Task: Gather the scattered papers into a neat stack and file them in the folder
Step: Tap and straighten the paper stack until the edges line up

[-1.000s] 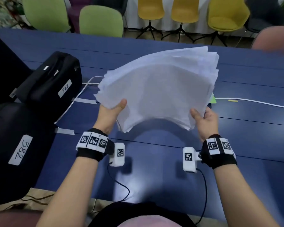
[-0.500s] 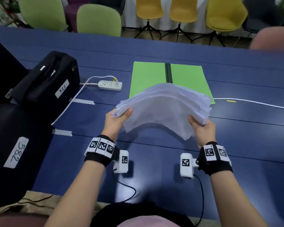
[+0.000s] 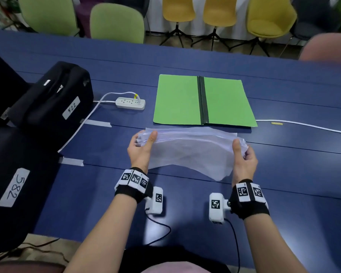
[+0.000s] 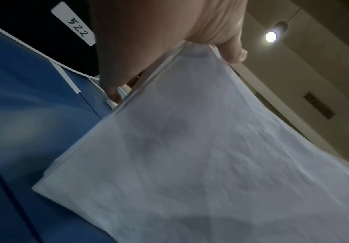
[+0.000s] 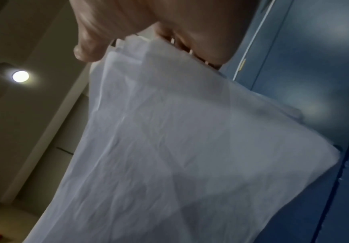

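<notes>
Beneath the sagging white paper stack (image 3: 189, 148), the fingers of both hands are hidden in the head view. At the left frame edge the large black case labelled 582 (image 3: 18, 174) is cut off. Both wrist views are blurred, the stack's (image 4: 211, 164) lower part running off-frame.

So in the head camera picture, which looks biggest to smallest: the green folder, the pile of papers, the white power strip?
1. Green folder, lying open and flat, and the pile of papers: too close to rank, since the papers are tilted and nearer the camera.
2. White power strip, clearly smallest.
</notes>
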The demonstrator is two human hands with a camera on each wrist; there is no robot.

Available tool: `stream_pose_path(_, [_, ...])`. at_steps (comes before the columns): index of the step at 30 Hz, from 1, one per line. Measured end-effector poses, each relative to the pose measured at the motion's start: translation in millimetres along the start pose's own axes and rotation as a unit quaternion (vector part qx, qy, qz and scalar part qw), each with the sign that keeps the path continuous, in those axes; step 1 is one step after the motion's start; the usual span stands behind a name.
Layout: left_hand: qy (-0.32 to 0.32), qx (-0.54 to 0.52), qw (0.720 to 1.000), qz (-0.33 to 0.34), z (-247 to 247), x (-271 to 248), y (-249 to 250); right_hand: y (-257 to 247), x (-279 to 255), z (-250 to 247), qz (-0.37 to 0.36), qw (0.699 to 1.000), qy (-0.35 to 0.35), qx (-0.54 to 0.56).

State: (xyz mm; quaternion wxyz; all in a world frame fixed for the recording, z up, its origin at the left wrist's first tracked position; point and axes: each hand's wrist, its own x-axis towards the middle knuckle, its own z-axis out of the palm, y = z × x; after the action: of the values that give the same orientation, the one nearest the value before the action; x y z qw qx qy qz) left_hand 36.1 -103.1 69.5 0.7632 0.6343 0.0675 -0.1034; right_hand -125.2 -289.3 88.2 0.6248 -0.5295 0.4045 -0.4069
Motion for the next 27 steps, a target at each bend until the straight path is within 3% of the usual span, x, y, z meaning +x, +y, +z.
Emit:
stream_pose_path(7, [0.052,0.007,0.999,0.014,8.1,7.7,-0.5,-3.7,7.6,10.0,-0.012,0.997,0.053,-0.049])
stream_pose_path(17, [0.057,0.031,0.998,-0.010,9.9,12.8,0.2,-2.7,8.0,5.2,-0.013,0.999,0.014,-0.047])
stream_pose_path(22, [0.021,0.036,0.999,-0.012,7.6,13.8,3.0,-4.8,11.4,1.5,-0.004,1.000,0.004,-0.002])
stream_pose_path(27, [0.025,0.043,0.999,-0.014,12.7,11.3,9.0,-8.4,10.7,7.4,-0.007,0.999,0.028,-0.030])
